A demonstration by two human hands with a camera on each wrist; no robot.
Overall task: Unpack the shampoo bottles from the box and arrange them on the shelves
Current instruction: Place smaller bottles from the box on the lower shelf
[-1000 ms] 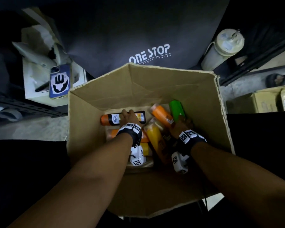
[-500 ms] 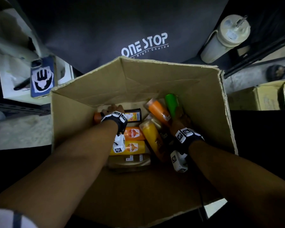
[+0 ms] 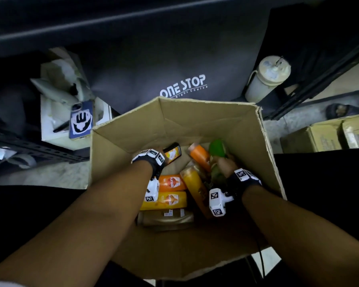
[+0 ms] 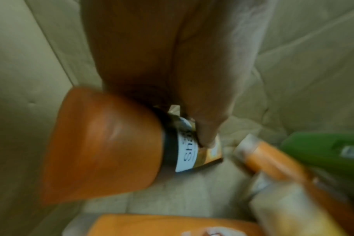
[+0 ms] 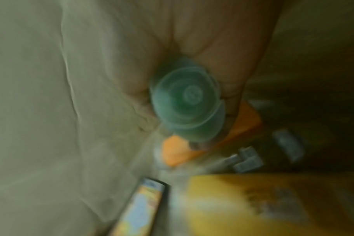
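An open cardboard box [image 3: 133, 131] holds several shampoo bottles lying loose. My left hand [image 3: 151, 157] grips a black bottle with an orange cap [image 4: 103, 143] near the back left of the box; its bottom end [image 3: 172, 153] sticks out past my wrist. My right hand [image 3: 226, 164] holds a green bottle [image 3: 217, 148] at the back right, whose round green end [image 5: 187, 99] faces the wrist camera. An orange bottle [image 3: 200, 157] lies between the hands. Orange [image 3: 171, 182] and yellow [image 3: 168, 200] Sunsilk bottles lie under my left wrist.
Behind the box hangs a dark cloth printed ONE STOP [image 3: 182, 85]. A phone [image 3: 81, 122] lies on a white box at left. A white canister [image 3: 265, 79] stands at the back right, and more cartons [image 3: 327, 135] sit at right.
My left hand has lifted the black bottle and tilted it up off the box floor. My right hand has closed round the green bottle and raised it a little.
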